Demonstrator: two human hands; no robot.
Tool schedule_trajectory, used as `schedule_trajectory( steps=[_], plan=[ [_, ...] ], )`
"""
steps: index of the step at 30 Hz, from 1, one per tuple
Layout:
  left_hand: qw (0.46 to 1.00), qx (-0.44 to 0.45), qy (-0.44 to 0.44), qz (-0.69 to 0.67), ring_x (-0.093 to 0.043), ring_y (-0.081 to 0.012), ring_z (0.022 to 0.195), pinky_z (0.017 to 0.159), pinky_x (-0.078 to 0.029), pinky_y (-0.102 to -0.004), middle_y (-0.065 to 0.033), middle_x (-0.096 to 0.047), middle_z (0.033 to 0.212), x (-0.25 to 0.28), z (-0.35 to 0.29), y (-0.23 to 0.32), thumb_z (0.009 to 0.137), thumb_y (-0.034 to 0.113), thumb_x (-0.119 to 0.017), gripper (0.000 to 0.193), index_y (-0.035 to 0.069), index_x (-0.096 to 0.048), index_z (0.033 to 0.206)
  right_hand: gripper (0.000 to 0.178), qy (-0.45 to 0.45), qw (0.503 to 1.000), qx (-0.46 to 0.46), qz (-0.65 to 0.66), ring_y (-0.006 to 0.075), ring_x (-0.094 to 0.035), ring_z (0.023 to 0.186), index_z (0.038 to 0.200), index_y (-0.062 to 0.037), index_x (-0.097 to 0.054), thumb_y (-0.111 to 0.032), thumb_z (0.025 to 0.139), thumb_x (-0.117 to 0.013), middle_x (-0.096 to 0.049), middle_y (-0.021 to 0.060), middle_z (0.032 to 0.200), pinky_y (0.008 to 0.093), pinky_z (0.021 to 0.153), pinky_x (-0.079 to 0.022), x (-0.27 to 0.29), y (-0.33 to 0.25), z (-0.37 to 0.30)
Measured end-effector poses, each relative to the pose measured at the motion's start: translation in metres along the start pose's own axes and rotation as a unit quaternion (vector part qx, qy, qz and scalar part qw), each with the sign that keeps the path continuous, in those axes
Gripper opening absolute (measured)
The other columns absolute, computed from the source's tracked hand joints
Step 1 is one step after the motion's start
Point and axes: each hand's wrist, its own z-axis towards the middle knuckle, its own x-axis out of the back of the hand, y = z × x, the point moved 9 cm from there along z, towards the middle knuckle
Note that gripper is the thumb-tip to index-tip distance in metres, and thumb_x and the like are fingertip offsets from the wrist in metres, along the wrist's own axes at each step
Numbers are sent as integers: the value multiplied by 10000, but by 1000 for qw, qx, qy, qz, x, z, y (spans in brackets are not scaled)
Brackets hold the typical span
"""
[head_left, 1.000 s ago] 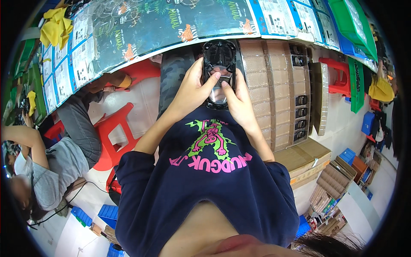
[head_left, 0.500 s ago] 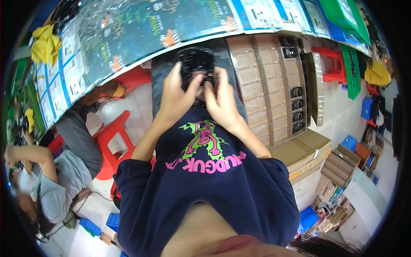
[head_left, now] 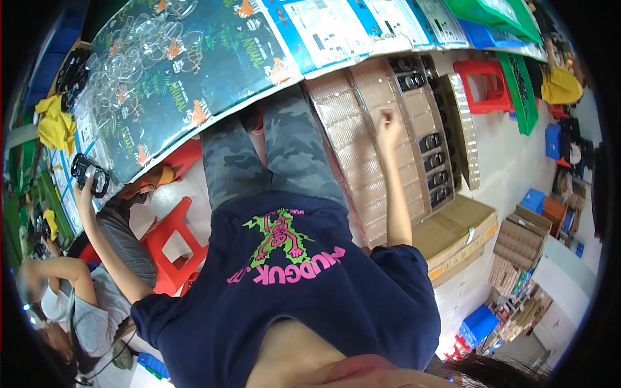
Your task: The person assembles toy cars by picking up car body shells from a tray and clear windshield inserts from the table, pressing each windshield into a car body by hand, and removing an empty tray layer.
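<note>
At the far left, my left hand (head_left: 84, 196) is closed on a black goggle-like frame (head_left: 97, 182) beside the table edge. My right hand (head_left: 388, 132) hangs over the divided carton with its fingers curled together. Whether anything small is between those fingertips is hidden. Below it, the open carton (head_left: 365, 152) has rows of brown compartments lined with clear plastic. Several black goggle-like pieces (head_left: 435, 160) sit in its right-hand row.
Clear lens-like pieces (head_left: 149, 45) lie heaped on the table's printed cover (head_left: 220, 81). A closed carton (head_left: 453, 223) stands near the open one. Red stools (head_left: 171, 249) and a seated co-worker in a grey shirt (head_left: 113, 291) are at left. A green crate (head_left: 498, 19) stands far right.
My hands have parted from over my lap, where both held a black piece. The left has swung far left with a black frame; the right has moved over the carton.
</note>
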Motion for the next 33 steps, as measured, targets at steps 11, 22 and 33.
schedule_trajectory(
  steps=[11, 22, 33],
  plan=[
    [771, -246, 216, 546, -545, -389, 865, 722, -447, -434, -256, -547, 920, -37, -18, 155, 746, 366, -590, 526, -59, -502, 1044, 564, 32, 952, -82, -295, 376, -460, 1057, 1175, 36, -406, -105, 654, -571, -462, 246, 1164, 401, 937, -361, 32, 153, 170],
    [878, -443, -89, 161, -522, -298, 862, 779, -405, -357, -133, -555, 883, -242, -148, 329, 725, 66, -586, 201, 9, -551, 914, 507, 3, 902, -31, -431, 367, -512, 930, 1098, 18, -440, -208, 687, -630, -562, 208, 983, 440, 787, -428, 14, 158, 195],
    [763, -594, -21, 255, -516, -236, 801, 727, -391, -336, -64, -539, 831, -283, -177, 314, 683, 46, -597, 200, 43, -561, 879, 367, 28, 995, 96, 2, 201, -549, 885, 1128, 21, -507, -15, 770, -580, -561, 137, 1085, 290, 790, -433, 55, 17, 92]
  ],
)
